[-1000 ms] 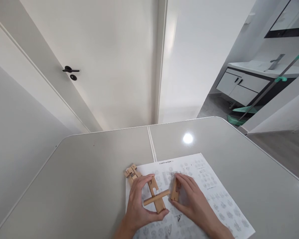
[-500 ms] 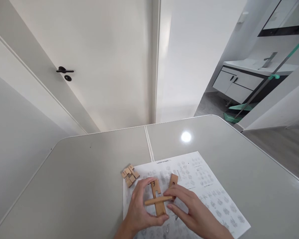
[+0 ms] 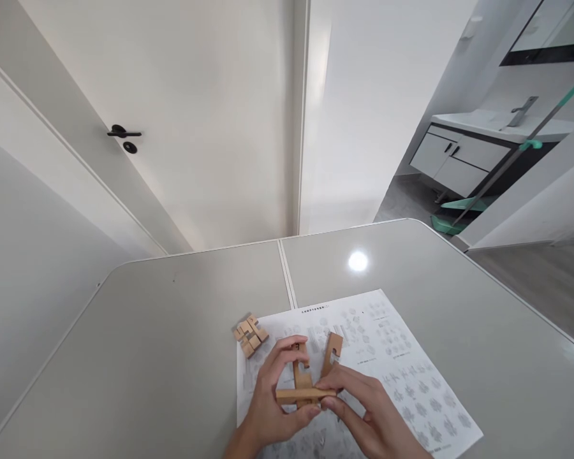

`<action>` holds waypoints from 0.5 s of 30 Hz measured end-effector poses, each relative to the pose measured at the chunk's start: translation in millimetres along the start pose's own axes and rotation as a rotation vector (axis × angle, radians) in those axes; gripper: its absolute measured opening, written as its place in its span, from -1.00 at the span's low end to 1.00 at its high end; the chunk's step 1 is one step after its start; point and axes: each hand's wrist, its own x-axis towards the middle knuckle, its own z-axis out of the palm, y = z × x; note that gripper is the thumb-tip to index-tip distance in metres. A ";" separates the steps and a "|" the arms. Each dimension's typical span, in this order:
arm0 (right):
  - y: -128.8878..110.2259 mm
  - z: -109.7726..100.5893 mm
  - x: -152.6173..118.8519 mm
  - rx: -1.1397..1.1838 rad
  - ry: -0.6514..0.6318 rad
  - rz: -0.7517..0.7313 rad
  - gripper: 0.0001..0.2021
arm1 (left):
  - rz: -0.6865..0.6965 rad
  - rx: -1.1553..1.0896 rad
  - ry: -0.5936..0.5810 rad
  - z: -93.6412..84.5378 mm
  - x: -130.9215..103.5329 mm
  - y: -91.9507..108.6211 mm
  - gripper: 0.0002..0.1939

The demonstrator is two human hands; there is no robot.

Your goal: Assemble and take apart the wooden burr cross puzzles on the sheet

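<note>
My left hand [image 3: 273, 396] is closed around a notched wooden puzzle piece [image 3: 302, 377], fingers at its far end and thumb at its near end. Between the thumb and fingers of my right hand [image 3: 356, 408] is the right end of a wooden puzzle stick [image 3: 299, 396], which crosses over the near part of the notched piece. Whether the two pieces touch or interlock I cannot tell. Just beyond my right fingers lies another notched wooden piece [image 3: 333, 347] on the printed sheet [image 3: 382, 331]; its near end is hidden by my hand.
A small cluster of wooden puzzle pieces [image 3: 251, 335] sits at the sheet's far left corner. The grey table [image 3: 172, 357] has a seam [image 3: 287, 274] across it. Beyond stand a white door [image 3: 210, 127] and a washbasin cabinet [image 3: 459, 156].
The stick in my right hand has shifted toward me, down along the notched piece. My left fingers have curled further over that piece's far end.
</note>
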 end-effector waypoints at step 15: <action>-1.2 3.4 -2.2 0.388 0.039 0.273 -0.57 | 0.040 -0.032 -0.066 -2.3 -0.4 -7.6 -0.46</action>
